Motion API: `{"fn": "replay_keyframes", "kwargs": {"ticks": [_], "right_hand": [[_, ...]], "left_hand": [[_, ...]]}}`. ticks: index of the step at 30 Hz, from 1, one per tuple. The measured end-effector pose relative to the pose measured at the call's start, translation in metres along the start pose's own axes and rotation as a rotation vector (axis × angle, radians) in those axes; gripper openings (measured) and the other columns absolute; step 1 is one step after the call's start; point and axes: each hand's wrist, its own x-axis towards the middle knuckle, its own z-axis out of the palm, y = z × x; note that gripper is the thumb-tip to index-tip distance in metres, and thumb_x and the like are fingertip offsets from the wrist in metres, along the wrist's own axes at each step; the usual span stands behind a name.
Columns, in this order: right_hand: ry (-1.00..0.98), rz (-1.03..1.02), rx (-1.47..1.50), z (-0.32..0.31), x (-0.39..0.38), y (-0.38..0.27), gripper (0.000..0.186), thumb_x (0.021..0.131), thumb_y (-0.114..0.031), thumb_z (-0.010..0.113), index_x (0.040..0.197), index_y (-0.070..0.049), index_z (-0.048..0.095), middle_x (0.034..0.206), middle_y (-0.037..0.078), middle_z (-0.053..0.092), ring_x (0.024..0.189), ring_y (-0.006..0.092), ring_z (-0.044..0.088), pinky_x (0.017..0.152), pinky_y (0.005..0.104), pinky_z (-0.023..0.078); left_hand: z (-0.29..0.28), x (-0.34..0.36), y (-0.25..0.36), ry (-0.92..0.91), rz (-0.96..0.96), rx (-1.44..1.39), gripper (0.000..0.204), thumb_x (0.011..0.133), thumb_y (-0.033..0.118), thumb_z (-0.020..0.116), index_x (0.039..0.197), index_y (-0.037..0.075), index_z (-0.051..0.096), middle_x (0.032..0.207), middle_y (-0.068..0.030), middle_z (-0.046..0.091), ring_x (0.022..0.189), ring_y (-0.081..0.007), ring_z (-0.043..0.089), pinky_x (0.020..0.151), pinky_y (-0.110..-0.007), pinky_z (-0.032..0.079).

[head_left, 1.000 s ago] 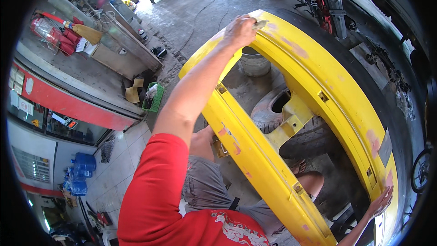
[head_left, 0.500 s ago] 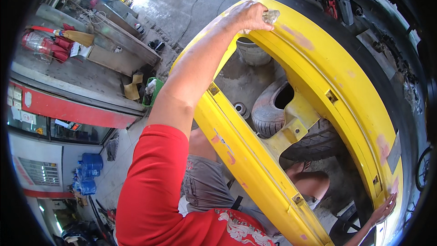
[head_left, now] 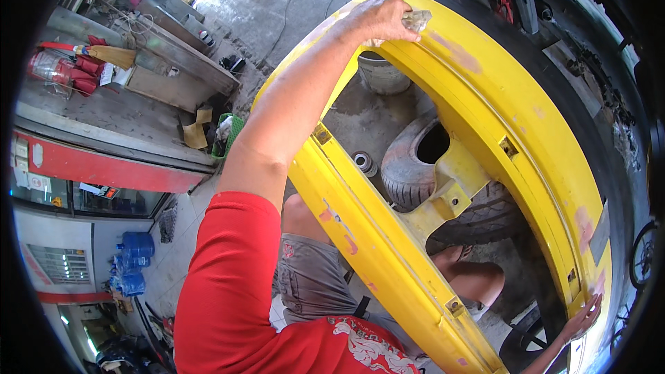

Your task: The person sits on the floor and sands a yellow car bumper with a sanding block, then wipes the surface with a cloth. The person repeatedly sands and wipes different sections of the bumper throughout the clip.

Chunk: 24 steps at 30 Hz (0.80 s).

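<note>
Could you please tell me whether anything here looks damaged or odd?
Yes, the yellow panel looks marred: pinkish patches interrupt the paint on its outer curve, and reddish marks dot its nearer bar.

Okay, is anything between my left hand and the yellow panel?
Yes: the crumpled pale wad held in the left hand, at the far end of the yellow panel. Nothing else visible stands between them.
</note>
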Motion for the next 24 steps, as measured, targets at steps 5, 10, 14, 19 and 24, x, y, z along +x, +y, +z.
{"fn": "replay_keyframes", "kwargs": {"ticks": [5, 10, 14, 19, 24], "right_hand": [[-0.044, 0.222, 0.12, -0.003, 0.004, -0.009, 0.046, 0.117, -0.012, 0.047, 0.162, -0.019, 0.056, 0.162, 0.01, 0.057, 0.144, 0.0322, 0.058, 0.108, 0.0398, 0.054], [-0.05, 0.296, 0.123, -0.009, 0.012, -0.027, 0.045, 0.117, -0.012, 0.05, 0.16, -0.021, 0.059, 0.159, 0.009, 0.06, 0.133, 0.029, 0.063, 0.097, 0.038, 0.056], [-0.008, 0.359, 0.282, -0.014, 0.017, -0.042, 0.045, 0.116, -0.008, 0.05, 0.158, -0.02, 0.061, 0.157, 0.008, 0.062, 0.122, 0.0261, 0.065, 0.084, 0.0374, 0.053], [-0.042, 0.436, 0.232, -0.024, 0.024, -0.061, 0.04, 0.117, -0.017, 0.052, 0.155, -0.017, 0.064, 0.152, 0.009, 0.065, 0.121, 0.0253, 0.066, 0.083, 0.0356, 0.051], [0.029, 0.456, 0.294, -0.033, 0.035, -0.079, 0.042, 0.115, -0.032, 0.057, 0.149, -0.01, 0.068, 0.144, 0.01, 0.07, 0.118, 0.0259, 0.067, 0.088, 0.0358, 0.051]], "left_hand": [[-0.014, -0.002, 0.005, -0.016, -0.069, -0.07, 0.057, 0.079, 0.045, 0.093, 0.113, 0.0, 0.08, 0.098, -0.0216, 0.08, 0.087, -0.0318, 0.077, 0.084, -0.044, 0.06], [-0.002, -0.009, 0.07, -0.132, 0.063, 0.066, 0.053, 0.08, 0.041, 0.091, 0.112, 0.001, 0.081, 0.094, -0.0208, 0.08, 0.085, -0.0334, 0.078, 0.082, -0.045, 0.06], [-0.001, -0.015, 0.116, -0.111, 0.155, 0.146, 0.05, 0.079, 0.046, 0.088, 0.106, 0.004, 0.083, 0.083, -0.0175, 0.08, 0.081, -0.0329, 0.079, 0.079, -0.046, 0.061], [0.002, -0.026, 0.166, -0.171, 0.139, 0.079, 0.045, 0.078, 0.044, 0.087, 0.099, 0.005, 0.083, 0.086, -0.0189, 0.08, 0.079, -0.0339, 0.078, 0.077, -0.047, 0.061], [0.022, -0.028, 0.232, -0.179, 0.293, 0.089, 0.042, 0.08, 0.043, 0.083, 0.098, 0.005, 0.082, 0.079, -0.0171, 0.079, 0.071, -0.0285, 0.079, 0.074, -0.042, 0.064]]}}
